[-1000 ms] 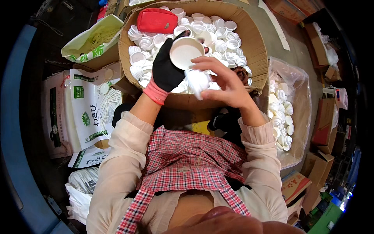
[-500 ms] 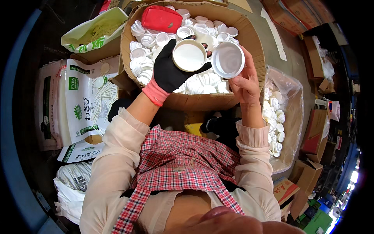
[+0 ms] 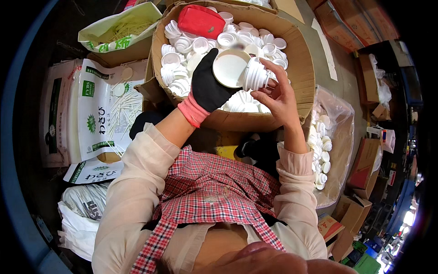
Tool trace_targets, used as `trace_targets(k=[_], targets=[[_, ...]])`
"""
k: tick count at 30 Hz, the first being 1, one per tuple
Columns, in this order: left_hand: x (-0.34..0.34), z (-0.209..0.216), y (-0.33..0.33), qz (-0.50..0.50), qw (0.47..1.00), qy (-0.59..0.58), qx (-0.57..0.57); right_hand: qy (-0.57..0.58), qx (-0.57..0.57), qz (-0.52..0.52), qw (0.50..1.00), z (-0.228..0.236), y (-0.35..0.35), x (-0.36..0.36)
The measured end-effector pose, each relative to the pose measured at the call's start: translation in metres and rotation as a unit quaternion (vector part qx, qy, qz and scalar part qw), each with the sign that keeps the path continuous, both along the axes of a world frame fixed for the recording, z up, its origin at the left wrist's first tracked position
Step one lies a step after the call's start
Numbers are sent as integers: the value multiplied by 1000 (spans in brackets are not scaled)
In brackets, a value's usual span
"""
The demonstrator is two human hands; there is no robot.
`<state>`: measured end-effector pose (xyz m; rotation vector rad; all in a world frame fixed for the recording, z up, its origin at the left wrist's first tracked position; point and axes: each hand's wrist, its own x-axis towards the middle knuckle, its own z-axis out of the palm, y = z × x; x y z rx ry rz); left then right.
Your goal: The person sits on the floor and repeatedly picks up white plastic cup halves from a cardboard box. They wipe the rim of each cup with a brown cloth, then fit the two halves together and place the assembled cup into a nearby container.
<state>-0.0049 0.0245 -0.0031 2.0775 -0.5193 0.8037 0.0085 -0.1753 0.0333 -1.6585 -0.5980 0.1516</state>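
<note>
My left hand [image 3: 209,86], in a black glove with a pink cuff, holds a shallow round white lid [image 3: 229,69] with its open face toward me. The glove's fingers are mostly hidden behind the lid. My bare right hand [image 3: 282,96] has its fingers and thumb curved around a white plastic piece with a ridged, threaded side [image 3: 255,76]. That piece is tilted edge-on, right against the lid's right rim. Both hands are above a large cardboard box [image 3: 269,119] heaped with similar white plastic pieces [image 3: 180,84].
A red pouch [image 3: 201,21] lies on the heap. Right of the box, a plastic-lined carton [image 3: 340,150] holds more white pieces. At left, white sticks [image 3: 125,107] and discs lie on a printed sheet [image 3: 91,132], below a green-and-white bag [image 3: 121,32] of pale strands.
My right hand has turned the threaded piece from facing me to edge-on and brought it against the lid. The left hand has shifted slightly right with the lid.
</note>
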Motion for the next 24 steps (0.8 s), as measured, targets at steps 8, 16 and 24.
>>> trace_targets(k=[8, 16, 24], targets=[[-5, 8, -19, -210, 699, 300, -614, -298, -135, -108, 939, 28, 19, -29], [-15, 5, -17, -247, 858, 198, -404, -294, -156, -125, 935, 22, 23, -28], [-16, 10, -19, -296, 811, 197, -465, -297, -150, -159, 929, 18, 25, -28]])
